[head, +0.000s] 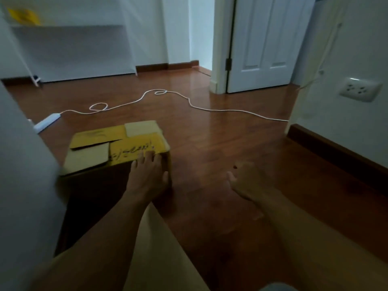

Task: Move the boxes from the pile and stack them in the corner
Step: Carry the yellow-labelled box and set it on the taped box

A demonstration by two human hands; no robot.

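Note:
A yellow-and-brown cardboard box (100, 143) with black handwriting on its top stands on the wooden floor, left of centre, beside a white panel at the left edge. My left hand (148, 173) grips its near right corner, fingers over the top edge and thumb on the right side. My right hand (245, 179) hovers over the bare floor to the right of the box, fingers loosely apart, holding nothing. No other boxes are in view.
A white power strip (47, 122) lies behind the box, its cord (189, 99) snaking across the floor to the right wall. A wall socket (360, 89) is on the right. A white door (264, 43) stands behind, white shelving (69, 26) at back left.

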